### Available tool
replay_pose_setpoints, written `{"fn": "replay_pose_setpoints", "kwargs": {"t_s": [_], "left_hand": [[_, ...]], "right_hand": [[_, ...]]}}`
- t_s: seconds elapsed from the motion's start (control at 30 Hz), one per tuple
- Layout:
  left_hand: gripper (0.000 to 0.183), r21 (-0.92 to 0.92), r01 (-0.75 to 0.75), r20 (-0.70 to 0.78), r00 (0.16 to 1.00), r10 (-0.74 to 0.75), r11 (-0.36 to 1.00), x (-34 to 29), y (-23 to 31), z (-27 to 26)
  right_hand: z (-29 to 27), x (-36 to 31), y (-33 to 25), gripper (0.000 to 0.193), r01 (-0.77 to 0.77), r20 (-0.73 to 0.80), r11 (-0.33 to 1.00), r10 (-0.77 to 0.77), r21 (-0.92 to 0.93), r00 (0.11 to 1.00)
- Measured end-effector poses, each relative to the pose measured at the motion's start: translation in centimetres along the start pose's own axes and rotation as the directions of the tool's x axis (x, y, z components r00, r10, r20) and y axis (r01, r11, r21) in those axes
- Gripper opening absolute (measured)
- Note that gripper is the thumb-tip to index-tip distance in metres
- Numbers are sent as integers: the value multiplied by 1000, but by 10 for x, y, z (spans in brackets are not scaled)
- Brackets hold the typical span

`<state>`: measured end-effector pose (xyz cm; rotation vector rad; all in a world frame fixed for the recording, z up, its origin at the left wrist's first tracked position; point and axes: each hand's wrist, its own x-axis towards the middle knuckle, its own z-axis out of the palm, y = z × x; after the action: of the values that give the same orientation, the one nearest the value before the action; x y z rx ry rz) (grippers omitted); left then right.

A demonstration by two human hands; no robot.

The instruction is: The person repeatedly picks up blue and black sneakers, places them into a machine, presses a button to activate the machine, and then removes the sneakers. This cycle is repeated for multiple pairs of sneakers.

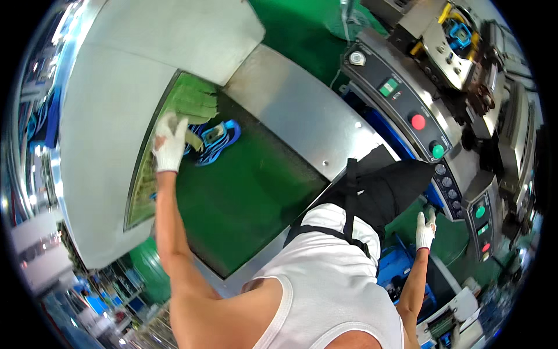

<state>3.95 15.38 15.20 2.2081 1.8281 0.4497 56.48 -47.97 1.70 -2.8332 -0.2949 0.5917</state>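
Note:
My left hand (170, 141), in a white glove, reaches out to the mouth of a grey machine housing (99, 145), where a blue and black shoe upper (216, 141) lies on a green conveyor belt (244, 198). The fingers rest on or just beside the upper's left end; whether they grip it is unclear. My right hand (425, 228), also gloved, hangs low by my side near the curved control panel (430, 139), fingers apart and holding nothing. My white vest and a black apron fill the lower middle.
A steel plate (302, 110) borders the belt on the right. The curved panel carries a red button (418, 121) and green buttons (438, 150). Press machinery with yellow parts (459, 35) stands at the upper right. A blue crate (395, 267) sits on the floor.

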Motion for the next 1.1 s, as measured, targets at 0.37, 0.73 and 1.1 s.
{"fn": "replay_pose_setpoints", "kwargs": {"t_s": [0.37,0.73,1.1], "left_hand": [[49,304,21,-98,995,10,952,-63,-53,131],[19,-105,-465,301,828,473,879,-130,162,102],[34,-595,-803,99,-42,994,25,-107,424,46]], "right_hand": [[-19,-84,6,69,-74,-88,995,80,72,993],[-8,-85,-309,88,691,113,583,-793,427,599],[-48,-49,-308,45,296,182,522,-682,800,708]]}}
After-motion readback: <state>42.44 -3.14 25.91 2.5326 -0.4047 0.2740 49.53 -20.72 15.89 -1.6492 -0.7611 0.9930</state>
